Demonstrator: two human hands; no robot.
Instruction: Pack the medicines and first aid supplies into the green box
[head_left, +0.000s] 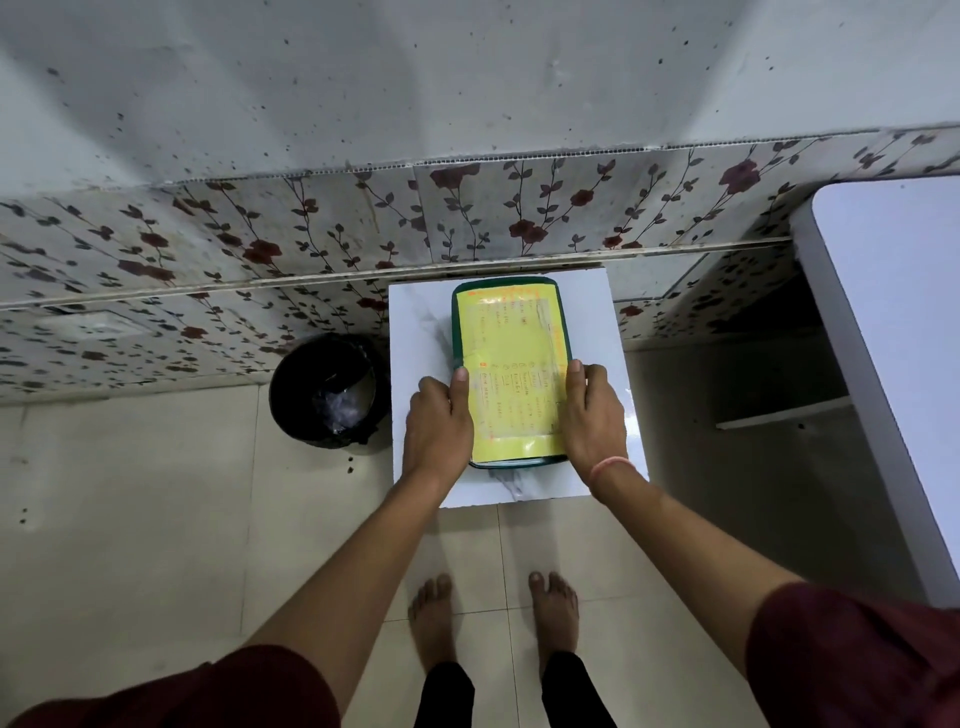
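The green box (511, 332) lies closed on a small white marble-patterned table (415, 322), its lid covered by a yellow sheet with writing. My left hand (439, 421) grips the box's left side, thumb on top of the lid. My right hand (592, 415) holds the right side the same way, a pink band on that wrist. No medicines or first aid supplies are visible; the box's inside is hidden.
A black bin (327, 389) with a liner stands on the floor just left of the table. A white counter or table (893, 322) runs along the right. A flower-patterned tiled wall (311, 228) is behind. My bare feet (493, 618) stand on beige floor tiles.
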